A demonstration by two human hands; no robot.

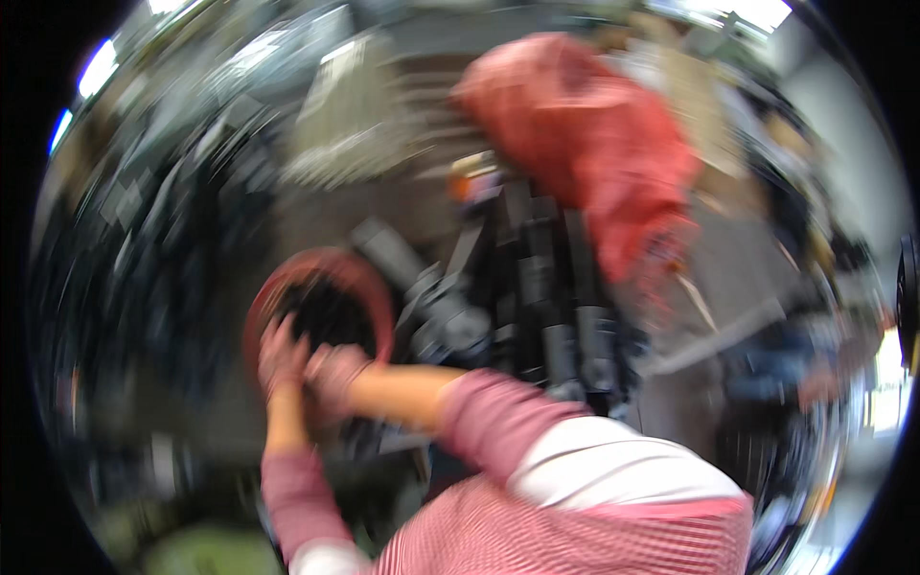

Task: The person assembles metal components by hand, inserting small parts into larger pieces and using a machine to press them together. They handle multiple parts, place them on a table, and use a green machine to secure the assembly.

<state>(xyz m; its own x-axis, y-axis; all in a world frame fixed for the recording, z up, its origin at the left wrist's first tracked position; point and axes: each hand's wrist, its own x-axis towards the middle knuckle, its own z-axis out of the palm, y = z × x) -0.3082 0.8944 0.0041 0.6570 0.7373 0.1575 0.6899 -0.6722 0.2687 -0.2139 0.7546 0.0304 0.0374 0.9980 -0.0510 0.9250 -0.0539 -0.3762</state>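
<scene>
Motion smears the whole picture. A round red basin [385,307] stands left of centre, with dark pieces [331,311] inside whose kind I cannot make out. My left hand [281,356] reaches over the basin's near edge, fingers stretched out and apart against the dark contents. Right beside it, at the same near edge, my right hand [337,374] looks closed, the fingers curled in. What the right hand grips, if anything, is hidden by the hand and the blur. Both forearms wear pink-red sleeve covers.
Several black and grey parts [537,287] lie right of the basin. Beyond them is a big red woven sack [585,125]. A pale bundle [350,115] lies at the back, and dark heaped items [182,230] fill the left. Another person's hand [817,385] shows at far right.
</scene>
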